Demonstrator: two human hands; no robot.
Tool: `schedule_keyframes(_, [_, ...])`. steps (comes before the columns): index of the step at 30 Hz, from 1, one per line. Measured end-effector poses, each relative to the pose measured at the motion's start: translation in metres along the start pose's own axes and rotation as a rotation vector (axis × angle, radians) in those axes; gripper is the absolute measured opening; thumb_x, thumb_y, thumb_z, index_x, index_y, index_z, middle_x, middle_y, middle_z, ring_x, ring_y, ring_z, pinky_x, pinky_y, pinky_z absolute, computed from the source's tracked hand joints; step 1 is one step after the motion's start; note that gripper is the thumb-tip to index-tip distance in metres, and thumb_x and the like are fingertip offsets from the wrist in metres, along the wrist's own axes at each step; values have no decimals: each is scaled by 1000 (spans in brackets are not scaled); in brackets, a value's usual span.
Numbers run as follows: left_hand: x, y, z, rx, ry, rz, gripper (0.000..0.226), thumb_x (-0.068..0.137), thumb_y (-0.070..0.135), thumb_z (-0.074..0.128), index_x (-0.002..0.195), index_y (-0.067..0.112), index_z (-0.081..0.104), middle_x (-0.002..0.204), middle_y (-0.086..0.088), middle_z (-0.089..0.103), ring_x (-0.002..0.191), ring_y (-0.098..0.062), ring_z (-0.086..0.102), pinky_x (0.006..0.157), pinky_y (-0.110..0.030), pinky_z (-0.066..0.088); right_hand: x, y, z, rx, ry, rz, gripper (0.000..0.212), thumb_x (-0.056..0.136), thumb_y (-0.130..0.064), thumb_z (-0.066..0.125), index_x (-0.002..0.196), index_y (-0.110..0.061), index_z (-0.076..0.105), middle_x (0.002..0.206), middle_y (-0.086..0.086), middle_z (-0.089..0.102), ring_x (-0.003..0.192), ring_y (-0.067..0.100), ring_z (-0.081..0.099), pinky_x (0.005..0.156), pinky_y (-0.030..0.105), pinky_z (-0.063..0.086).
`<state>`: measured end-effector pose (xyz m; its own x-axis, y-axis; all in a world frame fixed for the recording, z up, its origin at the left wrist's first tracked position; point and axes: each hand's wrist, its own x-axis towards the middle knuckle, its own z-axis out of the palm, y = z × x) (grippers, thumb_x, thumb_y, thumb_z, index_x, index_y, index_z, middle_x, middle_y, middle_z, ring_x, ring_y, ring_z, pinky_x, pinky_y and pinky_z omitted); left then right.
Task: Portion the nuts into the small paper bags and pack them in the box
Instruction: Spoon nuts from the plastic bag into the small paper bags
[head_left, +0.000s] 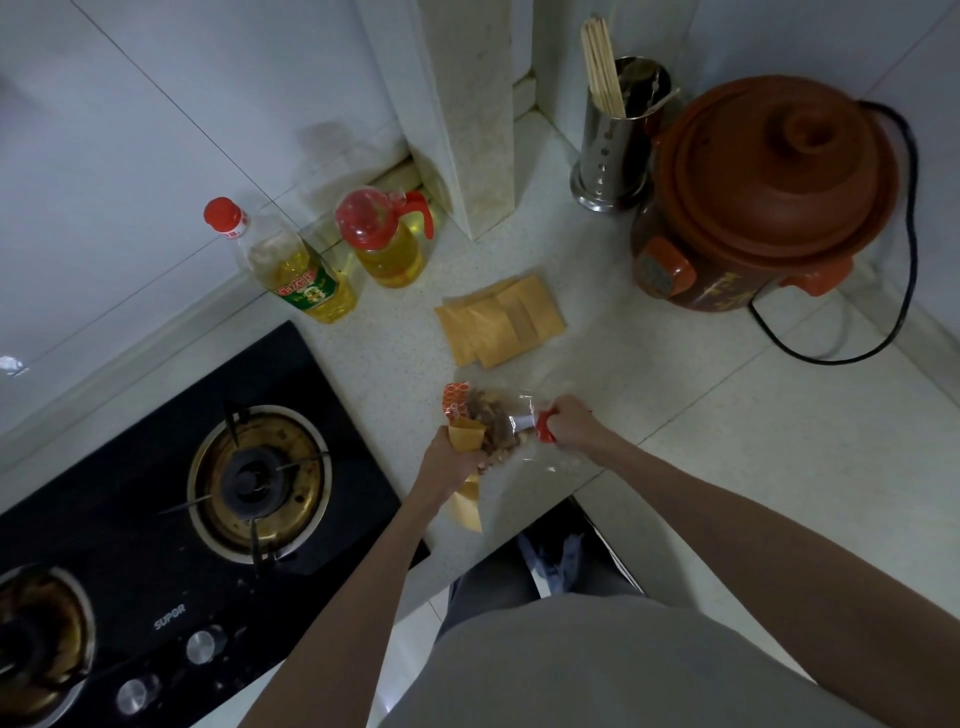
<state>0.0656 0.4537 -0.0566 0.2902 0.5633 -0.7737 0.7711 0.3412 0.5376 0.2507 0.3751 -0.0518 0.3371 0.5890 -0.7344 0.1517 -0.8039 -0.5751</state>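
Head cam: my left hand (451, 457) gripped a small paper bag (466, 435) open so my right hand (569, 423), clutching the red-handled scoop (535, 425), could spoon nuts (496, 426) in.

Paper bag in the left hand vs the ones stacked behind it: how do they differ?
The held paper bag is open-mouthed, gripped by the left hand beside the nut bag; the stacked paper bags lie flat, closed and untouched on the counter. Both are the same tan paper.

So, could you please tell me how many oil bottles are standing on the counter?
2: one red-capped oil bottle beside the stove, and one oil bottle with a red handle just right of it, by the wall.
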Motion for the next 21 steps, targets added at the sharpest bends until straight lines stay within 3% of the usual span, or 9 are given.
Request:
schedule_keyframes(3, [2, 0, -3, 14, 9, -21, 59, 66, 21, 70, 120, 6, 52, 109, -14, 64, 99, -28, 64, 90, -45, 55, 0, 7, -2, 191, 5, 22, 25, 88, -20, 64, 65, -10, 67, 44, -3, 52, 39, 7, 44, 37, 15, 29])
schedule_keyframes(7, [2, -1, -5, 31, 14, -29, 59, 66, 21, 67, 121, 4, 53, 109, -16, 64, 100, -30, 64, 91, -48, 54, -3, 10, -5, 322, -2, 4, 17, 84, -11, 64, 80, -25, 72, 57, 3, 61, 44, 10, 47, 36, 16, 32])
schedule_keyframes(10, [2, -1, -4, 15, 23, -35, 55, 70, 15, 69, 121, 6, 52, 110, -16, 64, 101, -31, 63, 90, -46, 54, -6, 14, -8, 350, 46, 0, 7, 75, -17, 67, 76, -17, 74, 57, 6, 61, 40, 11, 49, 35, 16, 35])
schedule_keyframes(12, [1, -1, -5, 6, 38, -37, 56, 68, 15, 69, 121, 11, 52, 110, -12, 63, 100, -27, 63, 87, -43, 55, -6, 21, -12, 317, 72, 16, 19, 79, -6, 63, 61, -13, 66, 51, 3, 58, 35, 7, 51, 36, 18, 41])
schedule_keyframes(14, [1, -2, -6, 11, 50, -32, 59, 64, 17, 69, 120, 11, 52, 108, -11, 64, 98, -26, 63, 84, -40, 54, -6, 30, -18, 329, 92, 35, 38, 76, 13, 42, 54, -14, 58, 47, 2, 54, 36, 12, 51, 38, 22, 45])
schedule_keyframes(16, [2, -3, -5, 24, 53, -34, 58, 64, 17, 69, 119, 10, 53, 107, -13, 65, 97, -27, 65, 82, -39, 55, -7, 39, -23, 362, 109, 33, 44, 77, 13, 40, 54, -18, 60, 42, -5, 52, 41, 15, 47, 41, 21, 43])
schedule_keyframes(21, [2, 1, -4, 45, 59, -58, 59, 64, 15, 72, 120, 10, 53, 107, -9, 64, 95, -23, 62, 68, -29, 48, -13, 54, -35, 406, 142, 28, 34, 87, 4, 47, 92, -15, 74, 52, -2, 58, 42, 10, 49, 41, 21, 41])
